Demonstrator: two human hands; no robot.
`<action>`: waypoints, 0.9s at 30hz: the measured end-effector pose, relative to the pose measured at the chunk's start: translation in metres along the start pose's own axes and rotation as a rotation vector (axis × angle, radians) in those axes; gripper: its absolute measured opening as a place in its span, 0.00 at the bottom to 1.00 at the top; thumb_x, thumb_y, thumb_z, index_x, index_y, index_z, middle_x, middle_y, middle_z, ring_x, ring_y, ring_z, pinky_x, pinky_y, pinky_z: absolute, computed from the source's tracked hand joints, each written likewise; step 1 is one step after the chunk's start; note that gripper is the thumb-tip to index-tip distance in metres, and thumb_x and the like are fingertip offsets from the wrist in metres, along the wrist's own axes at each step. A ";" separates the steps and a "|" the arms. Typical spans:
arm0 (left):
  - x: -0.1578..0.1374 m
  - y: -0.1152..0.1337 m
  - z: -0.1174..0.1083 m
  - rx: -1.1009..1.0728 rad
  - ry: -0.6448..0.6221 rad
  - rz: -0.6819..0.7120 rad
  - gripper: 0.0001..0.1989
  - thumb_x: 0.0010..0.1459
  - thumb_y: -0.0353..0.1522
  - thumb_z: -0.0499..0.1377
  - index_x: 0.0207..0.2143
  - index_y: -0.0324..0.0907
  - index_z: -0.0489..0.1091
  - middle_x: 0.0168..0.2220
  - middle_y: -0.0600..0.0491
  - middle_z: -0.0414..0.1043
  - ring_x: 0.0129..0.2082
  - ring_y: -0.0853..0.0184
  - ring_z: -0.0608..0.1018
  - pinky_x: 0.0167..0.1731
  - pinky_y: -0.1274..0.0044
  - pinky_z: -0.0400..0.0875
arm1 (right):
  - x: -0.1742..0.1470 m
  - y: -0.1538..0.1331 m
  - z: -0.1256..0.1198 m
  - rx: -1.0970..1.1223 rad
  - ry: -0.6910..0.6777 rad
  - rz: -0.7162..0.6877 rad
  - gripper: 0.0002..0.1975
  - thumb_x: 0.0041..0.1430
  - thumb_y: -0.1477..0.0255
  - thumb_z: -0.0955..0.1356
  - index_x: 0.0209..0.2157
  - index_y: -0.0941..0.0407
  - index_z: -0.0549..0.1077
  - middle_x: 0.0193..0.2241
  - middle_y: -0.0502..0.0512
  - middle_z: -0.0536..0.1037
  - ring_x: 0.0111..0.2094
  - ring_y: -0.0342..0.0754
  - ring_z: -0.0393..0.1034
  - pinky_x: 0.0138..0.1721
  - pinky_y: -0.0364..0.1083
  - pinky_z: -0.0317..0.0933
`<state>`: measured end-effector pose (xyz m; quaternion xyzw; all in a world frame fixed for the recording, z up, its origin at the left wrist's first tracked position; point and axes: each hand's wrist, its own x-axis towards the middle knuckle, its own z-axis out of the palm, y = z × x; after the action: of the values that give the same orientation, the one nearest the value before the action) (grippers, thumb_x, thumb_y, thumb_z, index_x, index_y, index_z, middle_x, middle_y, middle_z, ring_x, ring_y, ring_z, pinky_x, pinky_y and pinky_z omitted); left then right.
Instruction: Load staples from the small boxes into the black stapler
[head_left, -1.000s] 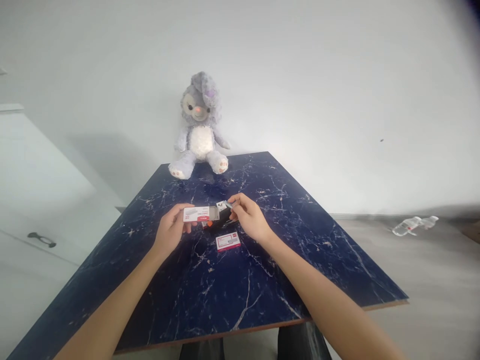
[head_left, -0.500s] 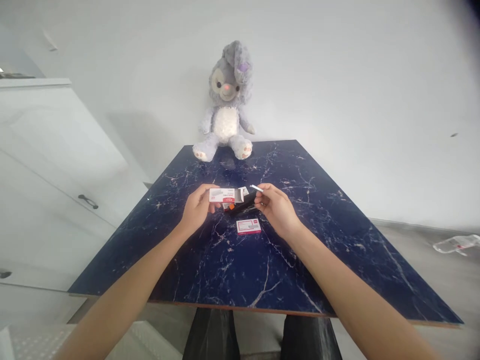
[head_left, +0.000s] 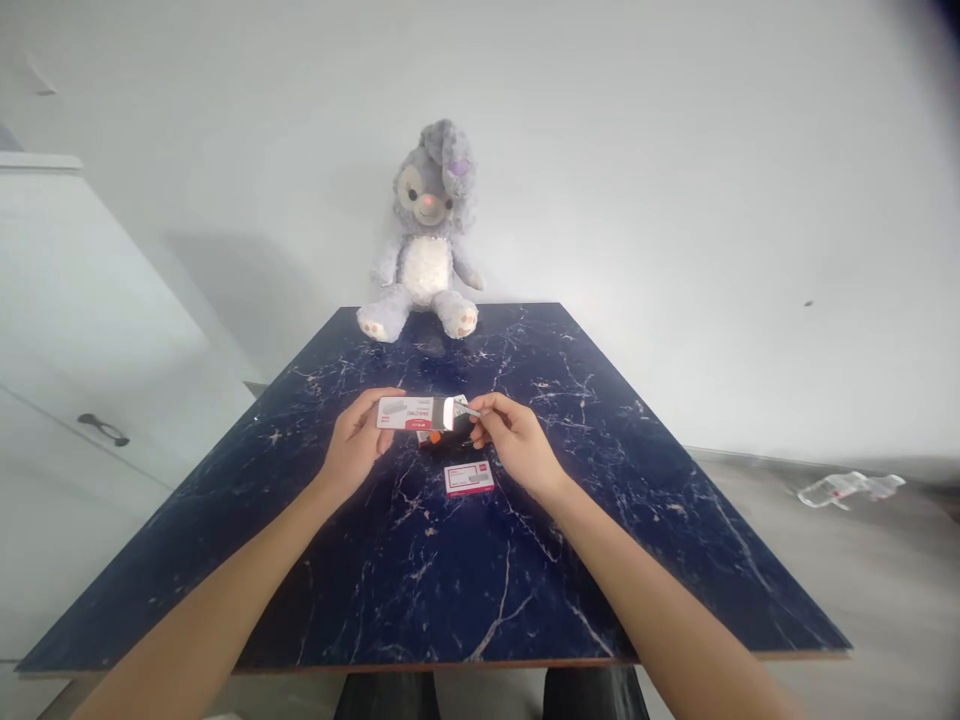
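My left hand (head_left: 354,440) is closed around a small white-and-red staple box (head_left: 405,412), held level above the table. The box's right end is open, and its printed side faces me. In my right hand (head_left: 514,440), thumb and fingers pinch a thin grey strip of staples (head_left: 467,410) right by that open end. Whether the strip's tip is inside cannot be made out. Below the hands, a second white-and-red staple box (head_left: 469,478) lies flat. Behind the held box is a black object with an orange part (head_left: 435,437), mostly hidden.
A grey plush rabbit (head_left: 427,240) sits at the far edge of the dark blue marbled table (head_left: 390,590), against the wall. At left stands a white cabinet (head_left: 82,330) with dark handles. Clear plastic packaging (head_left: 840,488) lies on the floor at right.
My right hand has brought the staple strip leftward to the open end of the box. The box in my left hand is tipped slightly differently. The whole view has shifted.
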<state>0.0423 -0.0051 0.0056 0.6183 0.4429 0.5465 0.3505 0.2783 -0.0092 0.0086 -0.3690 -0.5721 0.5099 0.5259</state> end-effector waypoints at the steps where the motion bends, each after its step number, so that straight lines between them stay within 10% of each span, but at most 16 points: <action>1: 0.000 0.001 0.000 0.002 -0.025 -0.023 0.15 0.66 0.41 0.53 0.48 0.44 0.72 0.14 0.61 0.59 0.14 0.73 0.62 0.15 0.82 0.56 | -0.001 -0.001 0.002 -0.045 -0.025 -0.012 0.11 0.62 0.63 0.65 0.39 0.54 0.75 0.26 0.49 0.74 0.27 0.42 0.69 0.32 0.44 0.66; 12: -0.005 -0.007 0.015 0.022 -0.136 -0.057 0.17 0.66 0.43 0.52 0.45 0.41 0.71 0.21 0.55 0.73 0.14 0.74 0.67 0.16 0.81 0.60 | -0.012 0.004 0.020 0.122 -0.208 0.145 0.12 0.52 0.68 0.73 0.40 0.55 0.77 0.35 0.51 0.79 0.36 0.45 0.73 0.43 0.46 0.68; 19: 0.000 -0.005 0.010 -0.005 0.043 -0.096 0.14 0.64 0.40 0.55 0.46 0.42 0.71 0.22 0.55 0.73 0.15 0.73 0.69 0.16 0.82 0.60 | -0.007 0.001 0.017 0.260 -0.025 0.205 0.13 0.53 0.61 0.73 0.34 0.56 0.74 0.30 0.50 0.76 0.30 0.42 0.71 0.38 0.44 0.68; 27: -0.003 -0.003 0.009 -0.018 -0.027 -0.076 0.13 0.64 0.38 0.54 0.44 0.42 0.74 0.22 0.54 0.74 0.17 0.72 0.70 0.17 0.80 0.61 | -0.007 -0.007 0.014 0.526 0.021 0.397 0.07 0.54 0.67 0.69 0.33 0.56 0.72 0.33 0.52 0.76 0.25 0.41 0.70 0.25 0.40 0.65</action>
<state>0.0507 -0.0061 0.0001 0.6051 0.4565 0.5284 0.3824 0.2663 -0.0203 0.0151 -0.3301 -0.3321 0.7290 0.4994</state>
